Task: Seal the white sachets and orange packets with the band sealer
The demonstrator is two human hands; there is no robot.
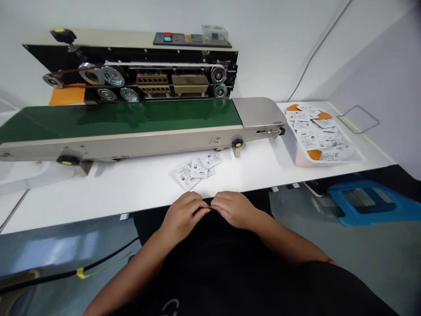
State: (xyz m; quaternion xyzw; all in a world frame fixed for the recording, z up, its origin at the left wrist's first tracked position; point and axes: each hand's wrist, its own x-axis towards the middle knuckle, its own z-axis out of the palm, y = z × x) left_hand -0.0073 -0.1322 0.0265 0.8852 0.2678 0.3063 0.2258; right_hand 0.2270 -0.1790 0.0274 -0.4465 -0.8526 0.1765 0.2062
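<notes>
Past your fingers [196, 204], a white worktop [256, 171] runs along a pale wall [279, 52], carrying a machine with a green belt [158, 116] farther beyond them. Your left hand [180, 216] and right hand [237, 210] both pinch a thin orange-brown item [209, 207], mostly hidden between their fingertips. Loose printed packets [199, 168] lie on the worktop just ahead of your fingers; more fill a pale tub [297, 157] well to their right.
</notes>
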